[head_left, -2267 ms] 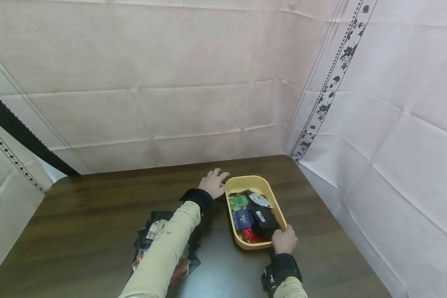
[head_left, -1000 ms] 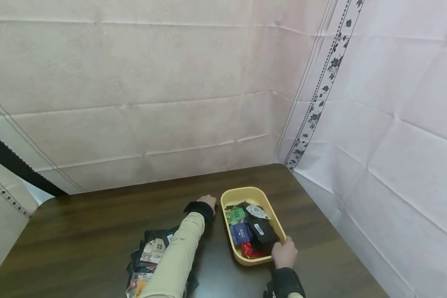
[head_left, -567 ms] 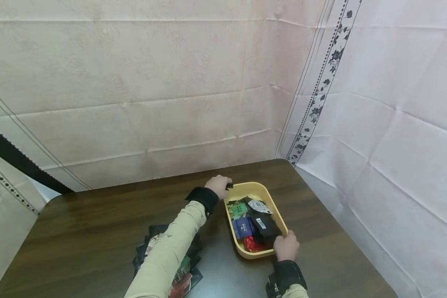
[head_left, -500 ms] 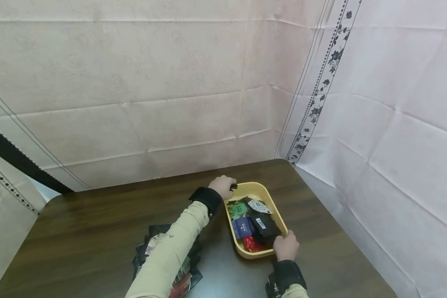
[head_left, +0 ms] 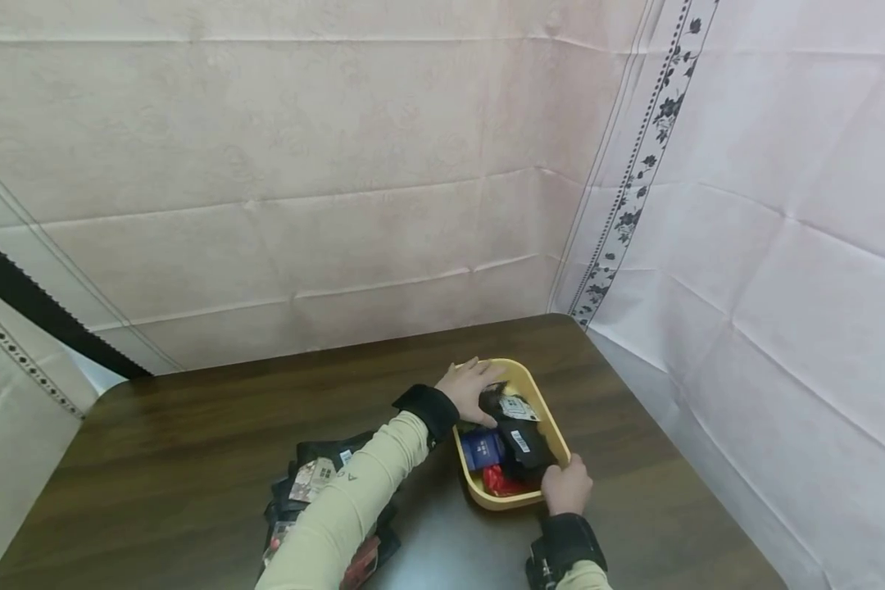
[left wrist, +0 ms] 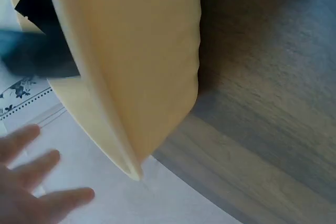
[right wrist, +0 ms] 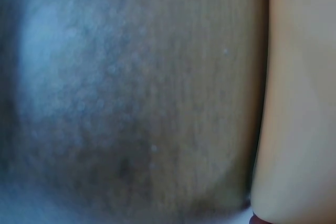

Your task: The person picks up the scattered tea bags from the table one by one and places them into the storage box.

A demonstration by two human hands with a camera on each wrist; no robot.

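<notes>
Lengthwise, the yellow basket (head_left: pixel 497 501) runs from your left hand (head_left: pixel 470 392) (spread, nothing held, dark packet (head_left: pixel 492 399) just beside) to your right hand (head_left: pixel 568 485), gripping its near corner.

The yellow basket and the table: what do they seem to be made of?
Yellow basket: probably plastic, smooth and satin, judging by its rounded corners and soft, even sheen. Table: wood or wood-look laminate, as dark grain streaks show; a pale reflection suggests a glossy finish.

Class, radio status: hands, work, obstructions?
Left hand: fingers spread over yellow oblong plastic basket. Right hand: gripping near right corner. Flat black, blue, red packets inside; left hand partly blocking view.
</notes>
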